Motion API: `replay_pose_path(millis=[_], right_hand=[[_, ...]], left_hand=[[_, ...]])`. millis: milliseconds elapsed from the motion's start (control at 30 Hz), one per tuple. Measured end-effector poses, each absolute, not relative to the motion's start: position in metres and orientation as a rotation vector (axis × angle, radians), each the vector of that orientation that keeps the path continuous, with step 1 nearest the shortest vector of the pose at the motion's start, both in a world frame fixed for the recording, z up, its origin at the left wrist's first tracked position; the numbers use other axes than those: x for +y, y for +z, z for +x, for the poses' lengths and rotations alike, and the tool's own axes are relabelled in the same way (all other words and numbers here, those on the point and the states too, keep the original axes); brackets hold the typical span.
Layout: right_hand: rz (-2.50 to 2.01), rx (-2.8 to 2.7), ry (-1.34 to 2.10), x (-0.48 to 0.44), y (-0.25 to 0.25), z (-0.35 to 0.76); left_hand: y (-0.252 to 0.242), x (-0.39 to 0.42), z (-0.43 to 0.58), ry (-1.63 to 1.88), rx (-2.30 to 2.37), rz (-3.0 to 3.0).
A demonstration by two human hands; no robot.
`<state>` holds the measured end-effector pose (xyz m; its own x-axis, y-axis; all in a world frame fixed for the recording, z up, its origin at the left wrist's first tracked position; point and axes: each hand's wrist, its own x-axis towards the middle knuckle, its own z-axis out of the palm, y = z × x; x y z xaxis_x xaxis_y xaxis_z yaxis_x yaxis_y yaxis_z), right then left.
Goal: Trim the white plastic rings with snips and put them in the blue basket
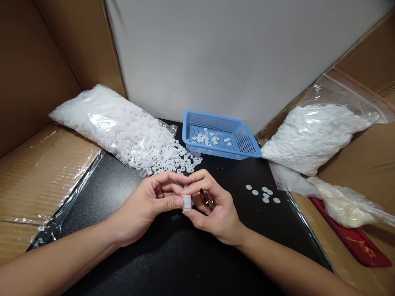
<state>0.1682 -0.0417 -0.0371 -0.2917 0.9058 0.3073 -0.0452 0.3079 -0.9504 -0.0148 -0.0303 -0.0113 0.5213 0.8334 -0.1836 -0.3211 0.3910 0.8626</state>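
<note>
A short stack of white plastic rings stands upright between the fingertips of both hands, above the black table. My left hand pinches its left side with thumb and fingers. From the right, my right hand grips the top and bottom of the same stack. A small dark, shiny metal tool is tucked in the right palm, mostly hidden by the fingers. Just beyond the hands, many loose white rings spill from a clear bag. Several flat white discs lie to the right of my right hand.
A blue perforated basket with several white pieces inside stands at the back. On the right are a zip bag of white pieces, a small bag of cream-coloured pieces and a red flat object. Cardboard walls border the table.
</note>
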Motion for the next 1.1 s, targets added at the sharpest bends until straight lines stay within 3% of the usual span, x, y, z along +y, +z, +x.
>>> replay_pose_path(millis=[1100], right_hand=[[-0.791, -1.545, 1.180, -0.0430, -0.0389, 0.1693]], left_hand=[[-0.0092, -0.0316, -0.0133, 0.802, 0.666, 0.803]])
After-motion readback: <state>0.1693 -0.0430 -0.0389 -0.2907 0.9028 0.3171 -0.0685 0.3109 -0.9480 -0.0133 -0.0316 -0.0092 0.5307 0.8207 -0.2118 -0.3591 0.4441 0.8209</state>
